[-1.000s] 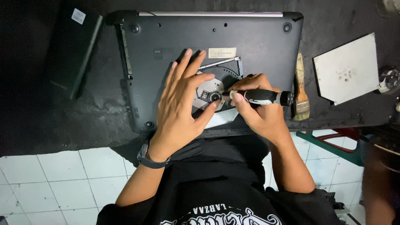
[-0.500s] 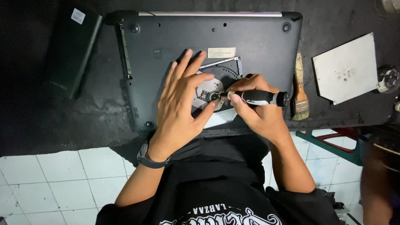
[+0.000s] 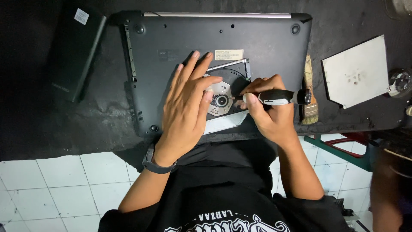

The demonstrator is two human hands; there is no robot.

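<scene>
On the dark, scuffed tabletop (image 3: 352, 17) lies an upturned dark grey plastic laptop (image 3: 180, 38), its underside facing the camera and its near edge close to the person's body. An opening in the base exposes a silver metal optical drive mechanism with a round central spindle (image 3: 221, 101). The left hand (image 3: 186, 107) rests flat and open on the laptop base, fingers extended and spread toward the far edge, its thumb reaching across to the drive plate just beside the spindle; it grips nothing. A black wristband (image 3: 155, 164) circles that wrist. The right hand (image 3: 268, 114) is closed around a black-and-white handled screwdriver (image 3: 279, 97), held roughly level, with the tip pointing left toward the spindle; whether the tip touches the metal cannot be told. A pale strip of the drive tray front (image 3: 225, 123) shows below both hands. Just right of the laptop, a wooden-handled paintbrush with worn bristles (image 3: 309, 92) lies on the tabletop, bristles toward the near edge. Further right, well apart from the hands, sits a flat white square panel with a dark rim (image 3: 356, 71). At far left, a slim dark rectangular battery-like block with a white sticker (image 3: 75, 51) lies beside the laptop. White floor tiles (image 3: 64, 189) show below the tabletop edge.
</scene>
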